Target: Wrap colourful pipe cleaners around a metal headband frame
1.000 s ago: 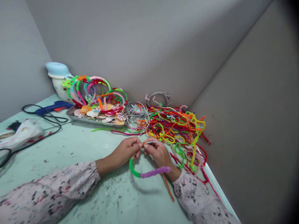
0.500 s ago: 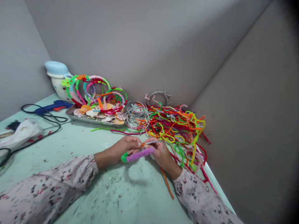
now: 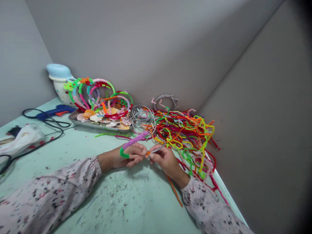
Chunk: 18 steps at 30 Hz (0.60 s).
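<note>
My left fingers (image 3: 140, 149) and right fingers (image 3: 156, 158) pinch the fuzzy band (image 3: 135, 140) around its orange wrap (image 3: 148, 153); it should be light, springy and soft, best held there.

Room over tabletop (image 3: 119, 206) nearer than left hand (image 3: 134, 150); pipe-cleaner heap (image 3: 181, 130) crowds right hand (image 3: 167, 160); shell tray (image 3: 99, 127), wire coils (image 3: 143, 120) block beyond.
</note>
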{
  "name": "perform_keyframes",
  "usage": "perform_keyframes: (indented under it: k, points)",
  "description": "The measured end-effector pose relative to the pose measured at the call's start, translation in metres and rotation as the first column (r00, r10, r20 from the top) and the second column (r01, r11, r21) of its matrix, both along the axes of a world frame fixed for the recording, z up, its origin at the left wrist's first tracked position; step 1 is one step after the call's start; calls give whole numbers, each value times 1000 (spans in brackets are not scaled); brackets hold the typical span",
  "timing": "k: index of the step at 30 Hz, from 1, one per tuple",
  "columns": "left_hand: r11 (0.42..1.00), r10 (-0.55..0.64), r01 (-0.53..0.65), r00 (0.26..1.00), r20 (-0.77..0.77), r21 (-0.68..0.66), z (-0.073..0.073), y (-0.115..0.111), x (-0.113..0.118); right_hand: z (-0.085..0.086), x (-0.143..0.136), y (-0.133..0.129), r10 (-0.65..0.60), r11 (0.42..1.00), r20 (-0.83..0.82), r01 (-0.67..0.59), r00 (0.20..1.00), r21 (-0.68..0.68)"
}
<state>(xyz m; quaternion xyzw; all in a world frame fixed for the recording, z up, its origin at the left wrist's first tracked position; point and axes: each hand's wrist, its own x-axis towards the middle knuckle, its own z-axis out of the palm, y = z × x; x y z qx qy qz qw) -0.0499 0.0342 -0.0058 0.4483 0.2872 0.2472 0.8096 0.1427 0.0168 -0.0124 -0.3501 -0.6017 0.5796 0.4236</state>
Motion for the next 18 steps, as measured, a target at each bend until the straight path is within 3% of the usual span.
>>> perform_keyframes:
  k: [18]
  points:
    - [998, -59, 58, 997, -52, -37, 9, 0, -1, -1, 1, -2, 41, 997, -15, -40, 999, 73]
